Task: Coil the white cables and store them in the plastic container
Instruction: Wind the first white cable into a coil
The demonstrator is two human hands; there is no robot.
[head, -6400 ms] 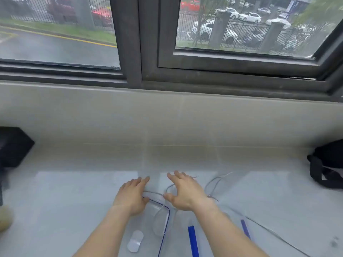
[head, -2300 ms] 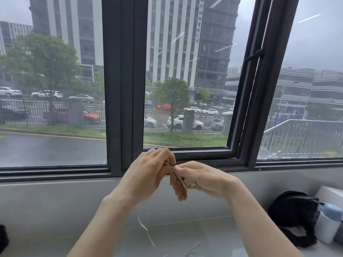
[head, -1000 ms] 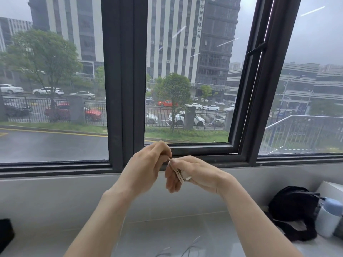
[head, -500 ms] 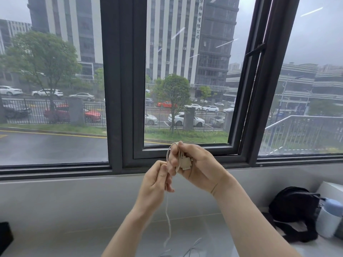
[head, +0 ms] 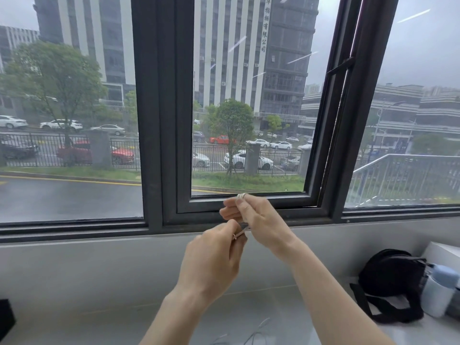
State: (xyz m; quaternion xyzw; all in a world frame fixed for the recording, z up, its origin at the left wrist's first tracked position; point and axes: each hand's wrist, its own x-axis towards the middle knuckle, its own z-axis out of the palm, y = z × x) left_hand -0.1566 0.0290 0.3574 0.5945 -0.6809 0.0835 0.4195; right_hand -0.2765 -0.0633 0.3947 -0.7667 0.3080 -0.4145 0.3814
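Both hands are raised in front of the dark window frame [head: 159, 120], above the pale sill [head: 99, 307]. The right hand [head: 258, 220] is curled closed around a small coil of white cable [head: 242, 195], whose loops peek out just above its fingers. The left hand [head: 211, 260] sits just below and to the left of it, thumb and forefinger pinched together on a short stretch of the same cable that runs up into the right fist. At the bottom edge of the sill, a few loose strands of thin cable [head: 258, 332] lie on the surface. Toward the sill's right end sits a black bag [head: 390, 282], with a pale blue bottle [head: 438, 292] touching its right side. The plastic container is out of view.
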